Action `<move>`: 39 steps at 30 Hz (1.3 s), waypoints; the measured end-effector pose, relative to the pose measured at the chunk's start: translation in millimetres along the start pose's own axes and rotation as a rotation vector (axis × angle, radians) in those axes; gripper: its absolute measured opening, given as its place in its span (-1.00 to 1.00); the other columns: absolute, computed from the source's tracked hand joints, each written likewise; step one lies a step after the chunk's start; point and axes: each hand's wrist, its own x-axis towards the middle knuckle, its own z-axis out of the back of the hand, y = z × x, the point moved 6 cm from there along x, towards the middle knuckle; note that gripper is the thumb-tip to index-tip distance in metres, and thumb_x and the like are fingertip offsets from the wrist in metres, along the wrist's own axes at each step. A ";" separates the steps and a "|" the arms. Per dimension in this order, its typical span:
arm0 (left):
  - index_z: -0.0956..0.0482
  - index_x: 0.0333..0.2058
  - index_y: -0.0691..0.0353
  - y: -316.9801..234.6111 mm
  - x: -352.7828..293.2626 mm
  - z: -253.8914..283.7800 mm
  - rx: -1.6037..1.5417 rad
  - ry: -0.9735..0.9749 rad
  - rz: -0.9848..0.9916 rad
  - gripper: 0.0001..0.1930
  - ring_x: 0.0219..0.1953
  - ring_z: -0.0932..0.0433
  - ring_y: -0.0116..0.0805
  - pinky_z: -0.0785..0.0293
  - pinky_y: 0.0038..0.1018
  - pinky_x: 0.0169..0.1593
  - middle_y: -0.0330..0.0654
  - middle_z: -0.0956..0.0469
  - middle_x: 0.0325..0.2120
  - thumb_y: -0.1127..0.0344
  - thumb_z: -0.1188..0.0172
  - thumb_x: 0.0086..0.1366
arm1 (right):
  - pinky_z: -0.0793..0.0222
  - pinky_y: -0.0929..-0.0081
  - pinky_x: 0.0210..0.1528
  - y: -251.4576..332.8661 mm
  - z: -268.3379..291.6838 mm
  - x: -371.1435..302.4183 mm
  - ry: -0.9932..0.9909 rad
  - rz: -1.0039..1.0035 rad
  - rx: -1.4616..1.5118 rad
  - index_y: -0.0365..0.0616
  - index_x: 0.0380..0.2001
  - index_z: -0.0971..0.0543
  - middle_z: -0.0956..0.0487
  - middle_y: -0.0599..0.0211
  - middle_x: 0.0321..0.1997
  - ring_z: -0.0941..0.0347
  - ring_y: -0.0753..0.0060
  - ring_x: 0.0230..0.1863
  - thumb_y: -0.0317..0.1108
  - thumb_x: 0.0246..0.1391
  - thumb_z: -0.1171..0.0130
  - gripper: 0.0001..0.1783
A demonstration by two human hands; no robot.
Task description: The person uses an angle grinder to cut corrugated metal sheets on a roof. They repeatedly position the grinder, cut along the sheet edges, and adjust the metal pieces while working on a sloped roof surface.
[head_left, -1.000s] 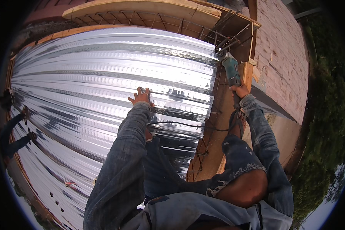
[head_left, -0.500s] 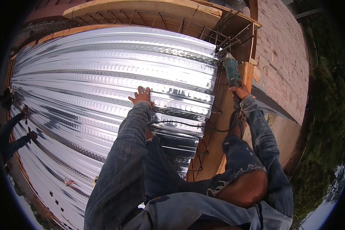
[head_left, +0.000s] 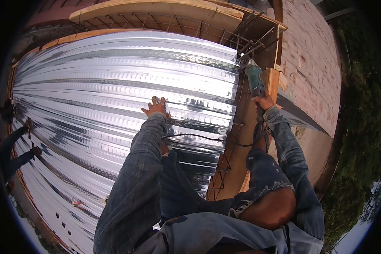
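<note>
Right grip: the right hand is wrapped firmly around the rear of a teal angle grinder.
Grinder: upper right of centre, its disc end pointing away from the person, at the sheet's far right corner; whether the disc touches metal, I cannot tell.
Left grip: the left hand grasps nothing; it lies palm down, fingers spread, on the shiny ribbed metal sheet.
Change since a second ago: the grinder has eased very slightly toward the person; the left hand stays in the same spot.
Cord: a black cord crosses the sheet toward the person's right leg.
Knee: the right knee shows bare through torn jeans.
Edges: a timber board runs along the top; pinkish brickwork lies to the right.
Far left: another person's blue-clad limbs, blurred.
</note>
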 end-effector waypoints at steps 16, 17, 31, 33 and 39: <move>-0.06 0.20 -0.34 0.8 1.7 -4.2 0.007 -0.043 -0.033 -0.05 0.27 -0.07 -0.04 0.07 0.24 0.20 -0.20 0.08 0.28 -0.02 -0.44 -0.17 | -0.40 0.43 -0.64 2.2 29.5 -63.4 0.006 0.233 -0.134 -0.12 0.21 -0.10 -0.50 0.22 -0.40 -0.42 0.38 -0.65 -0.51 -0.30 -0.25 -0.08; -0.06 0.20 -0.34 -0.1 1.5 -3.8 0.006 -0.045 -0.043 -0.05 0.27 -0.06 -0.03 0.07 0.24 0.20 -0.19 0.08 0.28 -0.02 -0.44 -0.17 | -0.42 0.44 -0.60 2.9 32.9 -68.2 0.033 0.324 -0.214 -0.12 0.22 -0.09 -0.50 0.22 -0.38 -0.45 0.37 -0.61 -0.51 -0.31 -0.25 -0.07; -0.05 0.21 -0.32 10.9 2.4 -6.3 -0.111 -0.077 -0.100 -0.08 0.26 -0.03 -0.02 0.12 0.26 0.22 -0.22 0.08 0.22 0.03 -0.42 -0.11 | -0.41 0.33 -0.05 -37.7 -45.4 -5.8 -0.386 0.309 -0.414 -0.05 0.22 -0.13 -0.52 0.11 -0.07 -0.49 0.15 -0.07 -0.34 -0.37 -0.30 -0.04; -0.06 0.21 -0.32 12.9 5.2 -10.4 -0.108 -0.087 -0.093 -0.06 0.25 -0.03 -0.03 0.12 0.25 0.22 -0.24 0.06 0.19 -0.02 -0.43 -0.13 | -0.41 0.35 -0.06 -42.2 -44.6 1.7 -0.377 0.335 -0.373 -0.04 0.22 -0.13 -0.52 0.14 -0.08 -0.50 0.19 -0.09 -0.37 -0.37 -0.30 -0.03; -0.05 0.23 -0.36 13.4 11.8 -13.8 -0.124 -0.016 -0.078 -0.02 0.29 0.04 -0.04 0.15 0.24 0.23 -0.26 0.13 0.24 -0.07 -0.44 -0.17 | -0.42 0.37 -0.10 -40.1 -43.3 -10.8 -0.334 0.353 -0.326 -0.03 0.23 -0.13 -0.52 0.22 -0.13 -0.49 0.28 -0.15 -0.44 -0.38 -0.31 -0.02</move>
